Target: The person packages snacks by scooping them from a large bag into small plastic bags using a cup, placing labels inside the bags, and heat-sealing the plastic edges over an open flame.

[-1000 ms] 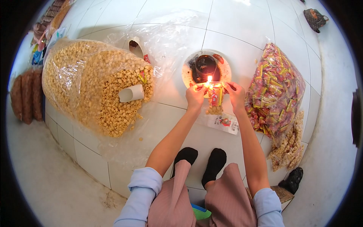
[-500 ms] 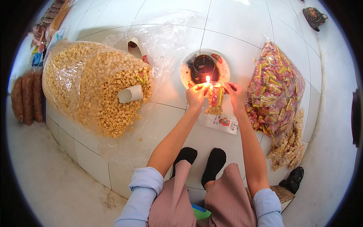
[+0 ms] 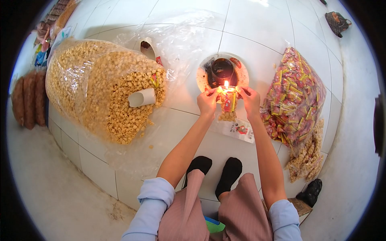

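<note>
Clear plastic packet (image 3: 228,116) with red-yellow sachet (image 3: 229,105), print illegible, is pinched at its top by left hand (image 3: 207,103) and right hand (image 3: 251,103), on the plate's near side (image 3: 243,75), where a printed pouch (image 3: 241,130) lies, lettering too small to read.

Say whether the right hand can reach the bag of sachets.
Likely yes: nothing stands between the right hand and the bag of sachets beside it, though that hand pinches the small packet.
</note>
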A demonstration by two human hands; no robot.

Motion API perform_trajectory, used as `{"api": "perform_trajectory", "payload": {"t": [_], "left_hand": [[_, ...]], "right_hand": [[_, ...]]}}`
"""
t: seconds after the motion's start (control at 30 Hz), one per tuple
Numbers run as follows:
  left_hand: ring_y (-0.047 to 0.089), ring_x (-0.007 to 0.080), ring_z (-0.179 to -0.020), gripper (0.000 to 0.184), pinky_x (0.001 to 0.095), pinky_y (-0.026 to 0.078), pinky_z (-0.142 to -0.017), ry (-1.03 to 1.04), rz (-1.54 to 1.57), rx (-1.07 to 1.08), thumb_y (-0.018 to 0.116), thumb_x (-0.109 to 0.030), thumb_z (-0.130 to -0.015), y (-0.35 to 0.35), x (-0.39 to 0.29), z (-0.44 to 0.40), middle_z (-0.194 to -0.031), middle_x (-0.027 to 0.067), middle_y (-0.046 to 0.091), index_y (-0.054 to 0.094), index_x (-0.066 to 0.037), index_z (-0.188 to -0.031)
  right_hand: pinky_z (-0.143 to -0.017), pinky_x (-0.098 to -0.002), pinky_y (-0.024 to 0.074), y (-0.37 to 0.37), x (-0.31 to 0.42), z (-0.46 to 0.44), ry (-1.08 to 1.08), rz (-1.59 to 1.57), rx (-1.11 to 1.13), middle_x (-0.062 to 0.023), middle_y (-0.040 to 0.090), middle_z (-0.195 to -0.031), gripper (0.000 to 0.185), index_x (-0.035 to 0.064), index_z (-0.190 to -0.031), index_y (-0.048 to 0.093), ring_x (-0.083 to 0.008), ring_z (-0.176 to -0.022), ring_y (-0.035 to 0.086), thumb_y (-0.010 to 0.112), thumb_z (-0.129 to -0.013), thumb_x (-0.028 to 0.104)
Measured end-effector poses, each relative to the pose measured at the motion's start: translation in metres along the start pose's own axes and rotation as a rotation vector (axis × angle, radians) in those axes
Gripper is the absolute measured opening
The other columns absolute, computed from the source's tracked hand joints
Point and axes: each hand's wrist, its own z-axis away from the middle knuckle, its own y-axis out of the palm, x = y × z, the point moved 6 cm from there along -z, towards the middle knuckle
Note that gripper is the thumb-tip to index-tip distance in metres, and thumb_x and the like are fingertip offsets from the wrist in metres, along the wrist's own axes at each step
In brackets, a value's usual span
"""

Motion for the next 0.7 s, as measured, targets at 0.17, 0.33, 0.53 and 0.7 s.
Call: {"api": "perform_trajectory", "payload": {"t": [0.17, 0.33, 0.53, 0.7], "left_hand": [[0.054, 0.0061, -0.067, 0.016, 0.0161, 0.045, -0.06, 0.001, 0.059, 0.004, 0.06, -0.01, -0.083, -0.01, 0.0, 0.0, -0.079, 0.002, 0.059, 0.062, 0.004, -0.091], [0.054, 0.0065, -0.069, 0.019, 0.0181, 0.045, -0.063, -0.013, 0.073, -0.037, 0.061, -0.015, -0.082, -0.024, -0.013, 0.03, -0.08, 0.0029, 0.059, 0.06, 0.002, -0.092], [0.05, 0.006, -0.073, 0.027, 0.0187, 0.041, -0.068, 0.401, -0.275, 0.305, 0.058, -0.017, -0.084, -0.019, -0.101, 0.145, -0.081, -0.0014, 0.051, 0.053, -0.001, -0.106], [0.048, 0.0096, -0.08, 0.044, 0.0211, 0.038, -0.074, 0.741, -0.279, 0.175, 0.062, -0.014, -0.079, -0.042, -0.183, 0.231, -0.089, 0.0001, 0.048, 0.043, -0.004, -0.117]], "right_hand": [[-0.058, -0.0214, 0.0428, 0.009, -0.004, -0.001, -0.01, 0.012, -0.008, -0.0028, 0.06, -0.065, 0.019, -0.0018, -0.086, 0.064, -0.0075, -0.059, 0.054, 0.063, -0.079, 0.016], [-0.058, -0.0208, 0.0432, 0.018, 0.018, 0.031, -0.03, 0.062, 0.006, -0.0033, 0.061, -0.067, 0.016, -0.0013, -0.085, 0.064, -0.0074, -0.06, 0.055, 0.062, -0.079, 0.013], [-0.061, -0.0208, 0.0458, -0.005, 0.124, 0.142, -0.343, 0.121, -0.005, -0.0044, 0.062, -0.072, 0.01, -0.0024, -0.081, 0.062, -0.0083, -0.064, 0.057, 0.064, -0.077, 0.007], [-0.062, -0.0215, 0.0472, -0.024, 0.23, 0.237, -0.666, 0.118, 0.0, -0.0052, 0.06, -0.074, 0.007, -0.0025, -0.078, 0.061, -0.0102, -0.067, 0.058, 0.065, -0.074, 0.001]]}}
